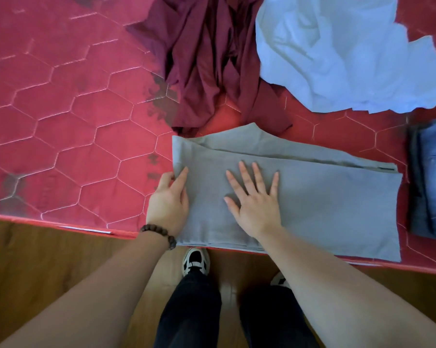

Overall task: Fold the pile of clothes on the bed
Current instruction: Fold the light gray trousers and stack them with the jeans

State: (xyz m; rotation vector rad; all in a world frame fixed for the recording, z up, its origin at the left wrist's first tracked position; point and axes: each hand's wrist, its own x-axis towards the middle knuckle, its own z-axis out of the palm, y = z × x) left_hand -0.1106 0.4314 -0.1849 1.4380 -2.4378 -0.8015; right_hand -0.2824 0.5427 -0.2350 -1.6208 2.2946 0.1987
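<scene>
Grey trousers [325,204] lie folded lengthwise along the near edge of the red quilted bed [61,121]. My right hand [255,199] presses flat on them with fingers spread. My left hand [169,199] is at their left end, thumb on top of the cloth and fingers tucked under the edge, holding it. Beyond them lie a crumpled maroon garment [206,59] and a crumpled light blue garment [337,54], both unfolded.
Folded blue jeans [433,177] lie at the right edge of the bed. The left half of the bed shows bare quilting. A wooden floor [48,259] runs below the bed edge, where my legs and shoes stand.
</scene>
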